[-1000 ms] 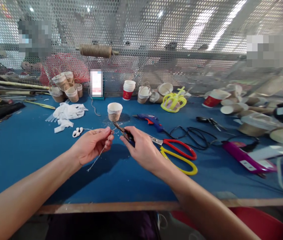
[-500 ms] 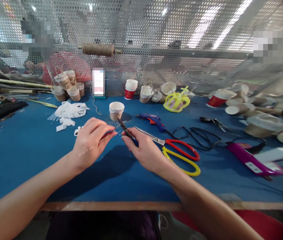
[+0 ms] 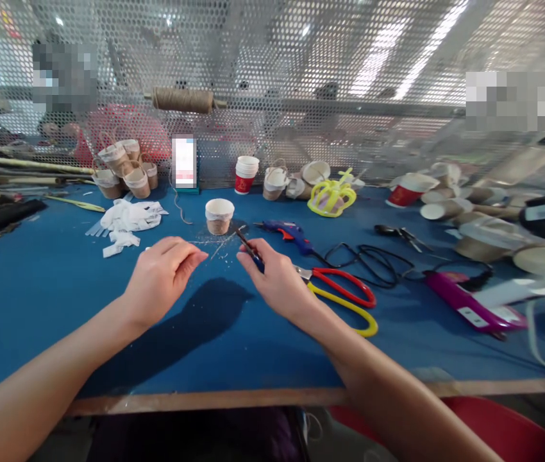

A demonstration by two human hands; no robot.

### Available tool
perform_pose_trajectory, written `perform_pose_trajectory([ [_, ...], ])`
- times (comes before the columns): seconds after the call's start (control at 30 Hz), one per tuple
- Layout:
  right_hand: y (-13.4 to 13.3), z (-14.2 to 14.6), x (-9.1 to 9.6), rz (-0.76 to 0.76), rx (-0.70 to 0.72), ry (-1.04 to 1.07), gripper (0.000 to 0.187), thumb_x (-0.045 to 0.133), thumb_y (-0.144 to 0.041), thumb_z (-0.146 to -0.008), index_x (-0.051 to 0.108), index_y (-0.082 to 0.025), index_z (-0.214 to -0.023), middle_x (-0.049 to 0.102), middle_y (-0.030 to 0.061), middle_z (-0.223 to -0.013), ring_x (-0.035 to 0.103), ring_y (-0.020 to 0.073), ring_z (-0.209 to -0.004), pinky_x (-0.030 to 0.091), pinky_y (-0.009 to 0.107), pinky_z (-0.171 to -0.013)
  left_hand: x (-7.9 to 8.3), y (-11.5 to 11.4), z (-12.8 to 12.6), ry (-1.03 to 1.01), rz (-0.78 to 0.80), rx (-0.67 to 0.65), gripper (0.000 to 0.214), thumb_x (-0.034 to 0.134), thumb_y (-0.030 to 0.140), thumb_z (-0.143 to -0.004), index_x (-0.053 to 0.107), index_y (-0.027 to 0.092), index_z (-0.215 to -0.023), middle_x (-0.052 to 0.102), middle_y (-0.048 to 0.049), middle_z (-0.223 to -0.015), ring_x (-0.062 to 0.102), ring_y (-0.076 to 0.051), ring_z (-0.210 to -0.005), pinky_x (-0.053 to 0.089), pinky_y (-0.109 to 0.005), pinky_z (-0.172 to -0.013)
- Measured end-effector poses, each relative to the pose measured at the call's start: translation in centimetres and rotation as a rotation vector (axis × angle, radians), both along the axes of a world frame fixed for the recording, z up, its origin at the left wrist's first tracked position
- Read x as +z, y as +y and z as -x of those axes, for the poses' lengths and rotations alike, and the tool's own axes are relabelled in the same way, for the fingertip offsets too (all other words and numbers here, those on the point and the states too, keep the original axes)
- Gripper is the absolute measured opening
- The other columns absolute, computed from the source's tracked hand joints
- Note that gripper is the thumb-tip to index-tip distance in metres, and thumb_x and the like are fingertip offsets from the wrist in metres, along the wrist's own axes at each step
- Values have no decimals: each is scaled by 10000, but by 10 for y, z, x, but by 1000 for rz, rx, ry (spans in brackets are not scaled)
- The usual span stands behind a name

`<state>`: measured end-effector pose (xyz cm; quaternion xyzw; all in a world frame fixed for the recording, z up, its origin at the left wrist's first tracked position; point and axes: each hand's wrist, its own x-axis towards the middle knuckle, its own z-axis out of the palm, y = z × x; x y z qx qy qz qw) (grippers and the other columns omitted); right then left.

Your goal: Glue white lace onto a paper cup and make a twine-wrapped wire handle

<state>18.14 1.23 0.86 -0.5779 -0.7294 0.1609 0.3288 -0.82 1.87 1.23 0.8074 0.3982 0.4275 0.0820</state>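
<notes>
My left hand [image 3: 159, 277] hovers over the blue table [image 3: 61, 301], fingers pinched on a thin pale string [image 3: 212, 242] that runs right toward the other hand. My right hand [image 3: 277, 279] is closed round small dark snips [image 3: 248, 248] with a blue grip, blades pointing up and left at the string's end. A small paper cup wrapped in twine [image 3: 219, 215] stands just beyond both hands. Small pale crumbs lie on the table between the hands.
Big red-and-yellow scissors [image 3: 344, 298] lie right of my right hand, a blue glue gun [image 3: 288, 232] with black cable behind them. White scraps [image 3: 128, 218], cup stacks [image 3: 123, 168], a yellow crown [image 3: 331, 196], a twine spool [image 3: 183, 100] on the mesh wall. Another person sits behind it.
My left hand turned palm down and the loose hanging string tail is now stretched toward the snips. The right hand shifted slightly; snips stay near the string.
</notes>
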Motion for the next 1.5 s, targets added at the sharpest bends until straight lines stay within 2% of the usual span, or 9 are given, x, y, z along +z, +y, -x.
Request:
perform_pose_trajectory([
  [0.13, -3, 2, 0, 24, 52, 2, 150, 451, -307, -849, 517, -176, -881, 659, 73, -835, 602, 190, -744, 417, 283, -658, 0, 6, 1, 197, -474, -36, 103, 519, 152, -828, 611, 155, -872, 648, -67, -830, 553, -162, -779, 480, -305, -714],
  [0.37, -7, 5, 1, 39, 103, 68, 137, 447, -300, -852, 509, -180, -874, 661, 67, -829, 605, 186, -735, 433, 281, -647, -9, 8, -6, 59, -473, -95, 75, 606, 190, -773, 643, 146, -821, 641, -55, -709, 543, -142, -672, 469, -272, -628],
  [0.47, -8, 6, 0, -6, 100, 95, 134, 450, -302, -850, 505, -181, -871, 660, 72, -841, 609, 187, -746, 442, 287, -663, -10, 1, -16, -288, -60, -63, 65, 638, 217, -740, 661, 161, -715, 631, -25, -636, 544, -116, -605, 450, -241, -586],
  [0.6, -6, 7, -6, -76, 67, 106, 142, 467, -303, -837, 498, -176, -892, 653, 92, -870, 609, 201, -779, 448, 310, -694, -12, -3, -32, -996, 839, -132, 185, 716, 301, -636, 617, 146, -613, 593, 12, -546, 492, -63, -471, 412, -187, -478],
  [0.7, -5, 7, -8, -71, 62, 87, 162, 484, -306, -826, 504, -161, -896, 645, 94, -853, 596, 196, -756, 444, 313, -694, -13, -1, -35, -1205, 1088, -186, 248, 792, 275, -510, 607, 131, -591, 587, 20, -524, 489, -48, -464, 400, -163, -473],
  [1.03, -10, 4, 5, 119, 212, 83, 223, 473, -321, -847, 523, -155, -987, 637, 86, -932, 591, 186, -830, 437, 315, -741, -11, 2, -18, -533, 395, 44, 120, 628, 271, -726, 631, 160, -682, 622, 8, -628, 533, -100, -566, 427, -219, -538],
  [1.23, -15, 4, 9, 175, 204, 87, 217, 455, -323, -855, 517, -154, -976, 648, 88, -927, 598, 189, -826, 438, 310, -726, -13, -1, -18, -291, -42, 28, 83, 567, 204, -794, 615, 168, -737, 623, -8, -690, 539, -103, -635, 434, -221, -584],
  [1.33, -16, 4, 11, 196, 207, 89, 206, 462, -314, -850, 519, -153, -964, 648, 81, -914, 595, 181, -812, 437, 299, -717, -14, -1, -18, -273, -80, 26, 87, 559, 204, -803, 605, 164, -741, 623, -14, -697, 551, -104, -645, 440, -224, -593],
  [1.5, -16, 5, 9, 176, 203, 70, 216, 449, -337, -856, 528, -156, -944, 653, 62, -846, 592, 171, -751, 429, 277, -661, -13, -2, -20, -402, 135, -69, 78, 585, 234, -781, 599, 158, -775, 618, -3, -670, 570, -98, -590, 452, -224, -563],
])
